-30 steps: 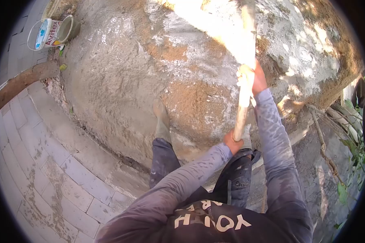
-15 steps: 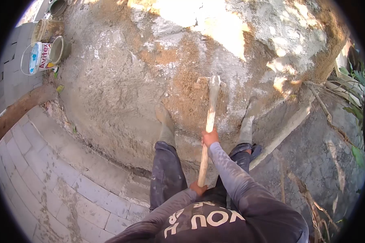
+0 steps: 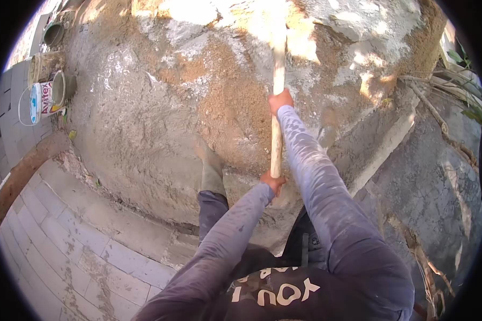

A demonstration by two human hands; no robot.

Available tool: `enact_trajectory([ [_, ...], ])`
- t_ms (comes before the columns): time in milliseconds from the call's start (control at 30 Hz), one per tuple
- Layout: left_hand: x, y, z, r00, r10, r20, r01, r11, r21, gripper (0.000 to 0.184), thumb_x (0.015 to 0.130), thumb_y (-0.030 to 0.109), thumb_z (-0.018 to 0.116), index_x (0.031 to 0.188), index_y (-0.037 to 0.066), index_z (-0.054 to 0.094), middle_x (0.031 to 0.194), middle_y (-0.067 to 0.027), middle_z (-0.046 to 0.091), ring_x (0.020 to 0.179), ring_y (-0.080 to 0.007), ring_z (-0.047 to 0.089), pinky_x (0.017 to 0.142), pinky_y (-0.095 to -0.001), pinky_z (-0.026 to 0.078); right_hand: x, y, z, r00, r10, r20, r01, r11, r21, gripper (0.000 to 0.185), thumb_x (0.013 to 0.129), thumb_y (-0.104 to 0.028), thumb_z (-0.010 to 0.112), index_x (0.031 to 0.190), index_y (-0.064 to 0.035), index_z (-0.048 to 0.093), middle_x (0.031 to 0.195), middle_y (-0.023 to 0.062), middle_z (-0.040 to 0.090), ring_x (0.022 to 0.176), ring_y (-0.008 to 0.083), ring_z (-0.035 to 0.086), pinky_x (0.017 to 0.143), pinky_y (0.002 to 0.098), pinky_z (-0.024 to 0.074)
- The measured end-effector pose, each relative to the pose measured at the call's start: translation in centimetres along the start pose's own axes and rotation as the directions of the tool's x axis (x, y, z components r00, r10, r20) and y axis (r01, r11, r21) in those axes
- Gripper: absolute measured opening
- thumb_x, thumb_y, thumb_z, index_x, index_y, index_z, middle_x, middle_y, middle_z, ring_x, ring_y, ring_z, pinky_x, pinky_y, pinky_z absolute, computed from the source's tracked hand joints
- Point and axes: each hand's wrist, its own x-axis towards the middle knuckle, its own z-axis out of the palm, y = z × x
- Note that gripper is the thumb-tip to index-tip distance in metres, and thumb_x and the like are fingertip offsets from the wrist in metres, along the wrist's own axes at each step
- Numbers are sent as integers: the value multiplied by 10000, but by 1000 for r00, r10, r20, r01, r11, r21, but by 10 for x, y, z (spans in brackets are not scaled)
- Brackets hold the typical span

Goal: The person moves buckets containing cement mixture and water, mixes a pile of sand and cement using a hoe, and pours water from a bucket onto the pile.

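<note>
With arms stretched forward, I grip the long wooden handle of a hoe. My right hand is wrapped around the middle of the handle. Lower down, my left hand is closed around the butt end. The handle points away from me, and its far end, with the head, is lost in bright glare. Under it lies a heap of sandy, grey-brown mix with whitish powder patches. One boot stands in the mix at left; my right arm mostly hides the other.
At upper left stand a white Avitex bucket, a dirty bucket and a dark bucket. A curved log lies beside grey paving. Branches and a concrete edge are at right.
Both hands have moved forward with the hoe, away from my body. The hoe's head, earlier visible in the sandy mix, is now out in the glare. My view has shifted slightly.
</note>
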Motion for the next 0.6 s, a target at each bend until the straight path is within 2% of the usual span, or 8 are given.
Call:
enact_trajectory([
  [33,-22,-25,8,995,-2,-96,-4,998,-66,181,751,121,680,807,2,556,539,-96,531,395,-218,516,370,-370,416,-14,34,19,998,20,52,-20,1000,-6,449,799,-194,630,1172,16,496,1115,277,614,1046,421,606,913,441,489],
  [67,-36,-62,4,993,-113,-45,108,990,-96,165,749,112,675,776,4,552,514,-92,513,379,-221,508,354,-368,407,-34,66,42,991,102,82,-103,995,13,467,785,-197,666,1147,40,491,1040,280,625,857,386,673,711,434,556],
  [100,-67,-86,-1,987,-152,-50,148,986,-77,176,747,112,678,772,-4,548,520,-96,519,373,-216,505,340,-367,405,-71,80,47,966,208,154,-216,976,38,451,806,-199,653,1146,38,477,1035,276,628,850,377,676,676,437,562],
  [200,-169,-124,0,965,-232,-123,244,965,94,205,774,153,698,773,10,552,545,-93,539,397,-203,527,358,-353,424,-190,80,8,911,286,297,-370,886,281,349,796,-131,639,1074,16,487,651,145,614,467,244,607,441,378,502],
  [300,-234,-179,13,978,-85,-192,165,875,454,475,711,380,746,1024,35,653,872,-162,684,840,-295,664,778,-387,515,-265,79,-57,900,238,365,-403,773,490,369,781,-85,612,1113,8,480,611,92,565,428,204,557,381,362,454],
  [433,-178,-75,46,978,163,-130,-70,845,530,431,717,378,731,985,46,667,877,-207,679,862,-338,673,762,-400,524,-228,-1,-189,993,112,40,-112,769,630,334,756,-102,614,1065,-19,518,629,110,585,421,209,569,391,368,463],
  [533,-65,64,82,932,358,-53,-242,724,646,462,728,363,725,1057,48,640,924,-203,680,868,-359,665,772,-416,520,-102,-30,-244,914,-141,-381,355,733,580,356,774,-118,619,1090,2,506,715,158,611,514,240,600,491,386,502],
  [600,-18,156,103,901,432,39,-371,719,587,454,730,321,730,1058,25,623,899,-205,677,835,-324,665,755,-394,516,-47,-90,-308,966,-23,-257,200,695,691,370,771,-131,627,1084,26,510,785,170,632,644,264,634,578,385,527],
])
